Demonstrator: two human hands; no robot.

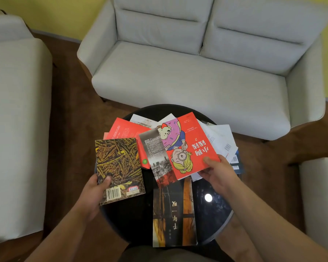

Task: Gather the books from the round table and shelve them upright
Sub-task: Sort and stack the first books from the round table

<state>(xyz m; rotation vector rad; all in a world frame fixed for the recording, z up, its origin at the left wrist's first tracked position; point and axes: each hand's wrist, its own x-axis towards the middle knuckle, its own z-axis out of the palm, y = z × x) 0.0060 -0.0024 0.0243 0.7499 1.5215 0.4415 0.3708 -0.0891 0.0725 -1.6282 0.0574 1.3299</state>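
Black and glossy, the round table (214, 210) carries a loose heap of books (219, 140). The left hand (94, 188) grips a wheat-patterned book (118, 167) at its near-left corner, while the right hand (219, 172) pinches the red cartoon-cover book (195, 146) by its near corner.

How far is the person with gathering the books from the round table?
Only at the start. No shelf is in view, so nothing looks shelved. The left hand grips the wheat-cover book, and the right hand pinches a corner of the red cartoon book. Left on the round table: the dark book nearest the person, another red book, and several pale books in the pile.
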